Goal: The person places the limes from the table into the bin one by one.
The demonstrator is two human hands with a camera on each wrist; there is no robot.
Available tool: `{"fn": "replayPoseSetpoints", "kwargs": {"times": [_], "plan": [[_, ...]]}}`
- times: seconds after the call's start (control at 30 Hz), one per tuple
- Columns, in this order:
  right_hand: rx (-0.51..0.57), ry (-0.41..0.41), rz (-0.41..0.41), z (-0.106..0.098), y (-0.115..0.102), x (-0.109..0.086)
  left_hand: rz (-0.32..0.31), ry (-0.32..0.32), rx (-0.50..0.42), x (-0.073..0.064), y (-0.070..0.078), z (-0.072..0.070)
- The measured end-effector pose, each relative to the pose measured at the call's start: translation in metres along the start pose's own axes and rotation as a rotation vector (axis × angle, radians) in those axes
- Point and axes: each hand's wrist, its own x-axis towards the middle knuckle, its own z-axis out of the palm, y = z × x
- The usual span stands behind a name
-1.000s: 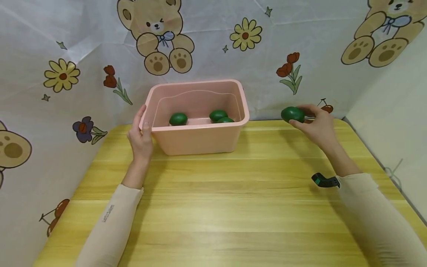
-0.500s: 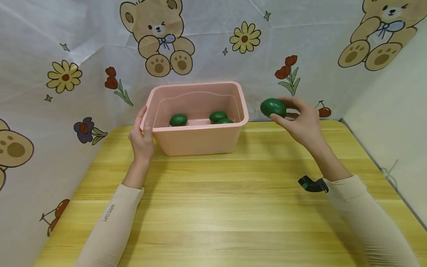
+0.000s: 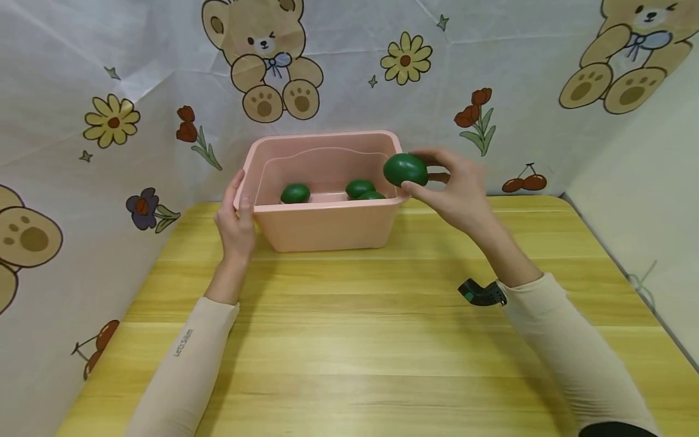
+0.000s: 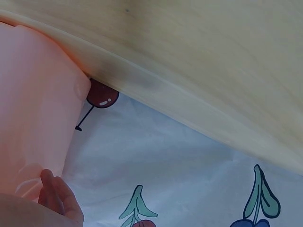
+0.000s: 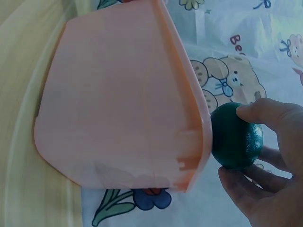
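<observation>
In the head view a pink plastic bin [image 3: 327,227] stands at the back of the wooden table. My left hand [image 3: 236,230] holds its left rim, thumb in front and fingers along the side; the left wrist view shows only some of those fingers [image 4: 61,196] by the bin wall. With thumb and fingertips, my right hand [image 3: 459,188] pinches a glossy dark green egg-shaped object [image 3: 405,169] at the bin's right rim. The right wrist view has this green object [image 5: 236,136] just beyond the rim. Inside the bin lie similar green objects [image 3: 295,193], one partly hidden behind the front rim.
Behind the bin hangs a white cloth [image 3: 349,36] printed with bears and flowers. The wooden tabletop [image 3: 349,340] stretches toward me. A black strap [image 3: 480,292] sticks out at my right cuff. A pale wall [image 3: 644,200] borders the right side.
My right hand has carried the green egg-shaped object leftward and slightly up, from right of the bin to its right rim. The left hand keeps its hold on the bin.
</observation>
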Motion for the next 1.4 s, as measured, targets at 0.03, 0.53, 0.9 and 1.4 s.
{"fn": "replayPoseSetpoints", "kwargs": {"times": [0.03, 0.53, 0.9, 1.4], "plan": [[0.003, -0.012, -0.010, 0.003, -0.001, 0.001, 0.000, 0.002, 0.002, 0.000, 0.000, 0.000], [-0.151, -0.135, -0.053, 0.030, -0.002, 0.005, 0.017, 0.010, -0.010, 0.001, 0.000, 0.001], [-0.090, -0.018, -0.023, 0.023, 0.003, -0.011, 0.005, -0.001, -0.017, 0.003, -0.001, 0.000], [-0.204, 0.081, 0.022, -0.016, 0.028, -0.046, -0.008, 0.000, -0.012, 0.003, -0.002, 0.001]]}}
